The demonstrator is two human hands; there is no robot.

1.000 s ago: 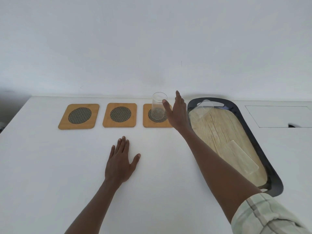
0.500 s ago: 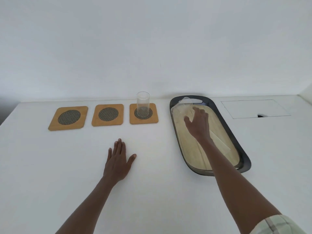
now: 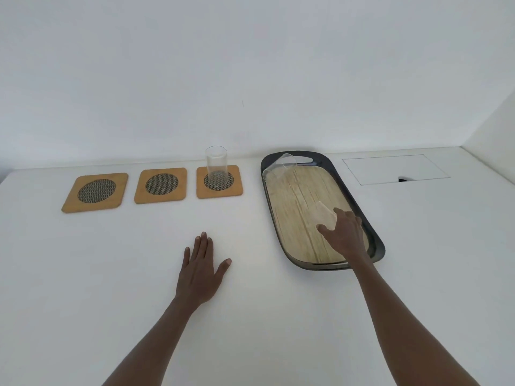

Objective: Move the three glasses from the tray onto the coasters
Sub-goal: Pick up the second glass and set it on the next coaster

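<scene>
Rt hand (image 3: 345,235) fingers curling round near glass (image 3: 324,218) on tray (image 3: 376,240), grip not confirmed; lt hand (image 3: 199,270) spread flat on counter; glass appears light, rigid, slick, breakable — take mid-wall w/ thumb opposing.

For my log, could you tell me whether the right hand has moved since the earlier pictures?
Yes. The right hand went from the rightmost coaster to the tray's near end.

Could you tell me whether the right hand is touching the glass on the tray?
Touching: the head view shows the right hand with thumb and fingers closing around the near glass.
</scene>
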